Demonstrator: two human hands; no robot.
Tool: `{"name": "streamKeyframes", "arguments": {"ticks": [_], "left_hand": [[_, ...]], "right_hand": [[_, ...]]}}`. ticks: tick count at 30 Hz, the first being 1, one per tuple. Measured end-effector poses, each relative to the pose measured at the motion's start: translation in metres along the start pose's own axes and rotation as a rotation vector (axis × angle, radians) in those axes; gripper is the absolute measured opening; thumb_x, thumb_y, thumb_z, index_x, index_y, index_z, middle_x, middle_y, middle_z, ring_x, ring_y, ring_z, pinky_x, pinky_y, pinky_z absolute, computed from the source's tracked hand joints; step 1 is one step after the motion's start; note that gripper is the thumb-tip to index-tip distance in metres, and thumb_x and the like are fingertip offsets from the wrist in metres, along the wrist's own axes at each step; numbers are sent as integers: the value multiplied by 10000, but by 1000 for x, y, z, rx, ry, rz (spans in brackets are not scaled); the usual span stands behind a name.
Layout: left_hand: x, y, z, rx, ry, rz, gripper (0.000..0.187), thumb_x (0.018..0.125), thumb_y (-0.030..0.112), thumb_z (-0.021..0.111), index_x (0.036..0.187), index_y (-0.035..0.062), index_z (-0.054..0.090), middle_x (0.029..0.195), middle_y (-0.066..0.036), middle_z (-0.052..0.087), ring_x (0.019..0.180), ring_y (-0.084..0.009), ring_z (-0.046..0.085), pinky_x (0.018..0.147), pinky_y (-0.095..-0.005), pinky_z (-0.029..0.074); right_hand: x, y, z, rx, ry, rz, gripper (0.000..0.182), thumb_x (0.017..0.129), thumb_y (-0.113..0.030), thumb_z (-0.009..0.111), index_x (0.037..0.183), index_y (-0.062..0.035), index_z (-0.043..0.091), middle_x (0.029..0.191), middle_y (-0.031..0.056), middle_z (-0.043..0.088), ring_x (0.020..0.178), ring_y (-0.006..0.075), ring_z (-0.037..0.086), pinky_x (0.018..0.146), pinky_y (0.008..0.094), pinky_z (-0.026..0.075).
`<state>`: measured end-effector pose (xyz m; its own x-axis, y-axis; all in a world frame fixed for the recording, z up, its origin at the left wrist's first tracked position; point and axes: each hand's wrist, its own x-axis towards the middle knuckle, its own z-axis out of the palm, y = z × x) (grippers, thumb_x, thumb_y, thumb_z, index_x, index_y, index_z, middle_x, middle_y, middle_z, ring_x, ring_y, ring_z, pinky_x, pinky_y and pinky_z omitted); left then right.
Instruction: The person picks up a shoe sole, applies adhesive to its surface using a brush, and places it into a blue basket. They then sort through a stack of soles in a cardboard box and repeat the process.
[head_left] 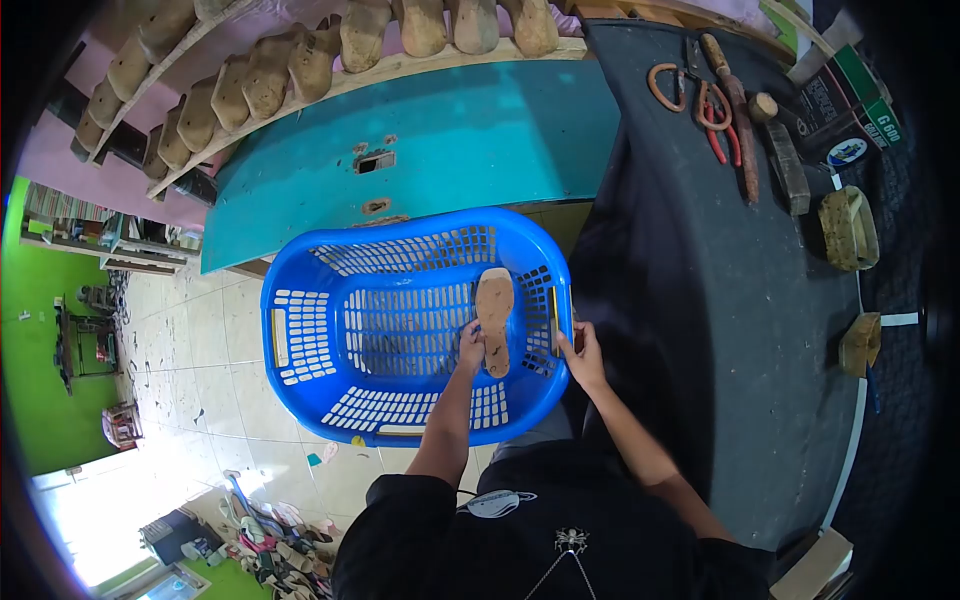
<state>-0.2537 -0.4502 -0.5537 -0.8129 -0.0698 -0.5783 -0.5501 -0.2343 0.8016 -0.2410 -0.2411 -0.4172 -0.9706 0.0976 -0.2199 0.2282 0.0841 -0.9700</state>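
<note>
The left hand (471, 347) is closed on the waist of a tan shoe sole (494, 315), thumb and fingers pinching its left edge. The sole sits upright in my view, broad end away from the person, within the outline of a blue basket (400, 230) and toward its right end; whether it touches the basket's bottom I can't tell from here. The right hand (585, 358) has hold of the basket's right rim, about halfway along, beside the handle opening.

The basket's far rim overlaps the near edge of a teal tabletop (470, 120), which has a rectangular hole toward its middle. Along that tabletop's far edge runs a wooden shelf (400, 68) with a row of brown shoe lasts (265, 88) on it.

To the right is a table with a dark cover (770, 350). Near its far edge lie red-handled pliers (722, 135), a long rusty tool (738, 120) and a dark block (788, 170); a green and black box (850, 110) is at its far right corner. Two cut-down containers, one (848, 228) beyond the other (858, 345), stand along the right edge. Over on the left, shoes (280, 550) are heaped on the tiled floor (200, 370).
</note>
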Motion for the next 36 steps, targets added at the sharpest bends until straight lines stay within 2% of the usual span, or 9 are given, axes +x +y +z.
{"name": "streamKeyframes", "arguments": {"ticks": [4,7,9,13,16,22,25,27,36], "left_hand": [[6,-12,-3,2,37,-37,314,885,65,406,1199,53,385,971,-85,567,879,-123,532,773,-239,422],[21,-34,-11,199,13,180,367,872,108,442,1227,38,377,1041,-139,526,921,-182,527,811,-271,414],[25,-40,-14,767,171,164,438,854,148,467,1259,31,349,1123,-208,446,995,-262,486,876,-325,379],[15,-32,-16,773,256,192,490,839,170,476,1279,24,317,1152,-250,386,1035,-310,437,917,-359,340],[-5,-6,-13,564,218,47,470,841,159,465,1265,9,332,1150,-235,397,1008,-303,452,898,-350,354],[-38,23,-12,551,191,239,430,841,156,482,1230,6,379,1019,-171,520,978,-264,496,842,-344,392],[-67,75,13,387,185,345,360,841,112,476,1182,7,424,962,-145,556,933,-228,525,807,-322,412],[-82,107,33,323,56,415,320,874,101,449,1174,-3,408,1035,-104,526,965,-139,501,833,-256,394],[-205,288,213,139,-309,874,232,869,59,445,1095,9,466,986,-81,550,929,-131,517,799,-242,386]], "right_hand": [[4,11,-1,-153,67,-177,248,830,-176,559,960,-9,429,760,54,540,656,112,517,598,235,420],[3,13,-2,-185,31,-83,279,827,-175,545,1012,-2,429,858,119,529,747,173,530,643,272,424],[2,-1,2,-320,98,-215,312,811,-159,545,1053,-4,423,939,149,499,827,218,511,699,306,413],[-5,-33,13,-731,152,-440,437,755,-122,546,1154,-18,400,1140,207,382,1035,335,396,855,406,331],[-13,-51,24,-778,83,-452,435,739,-139,550,1148,-57,424,1142,180,389,1061,341,373,896,432,283],[-38,-85,40,-694,26,-466,415,729,-118,566,1124,-86,442,1161,171,386,1061,345,369,892,428,282],[-47,-111,38,-664,69,-464,418,729,-110,570,1125,-77,438,1159,170,382,1063,346,368,896,428,282],[-51,-137,34,-642,113,-463,412,729,-91,569,1118,-62,439,1146,177,378,1058,341,370,900,421,283],[-108,-265,-52,-259,606,-690,345,746,-23,545,1075,-5,444,1124,176,348,1087,281,348,936,374,280]]}}
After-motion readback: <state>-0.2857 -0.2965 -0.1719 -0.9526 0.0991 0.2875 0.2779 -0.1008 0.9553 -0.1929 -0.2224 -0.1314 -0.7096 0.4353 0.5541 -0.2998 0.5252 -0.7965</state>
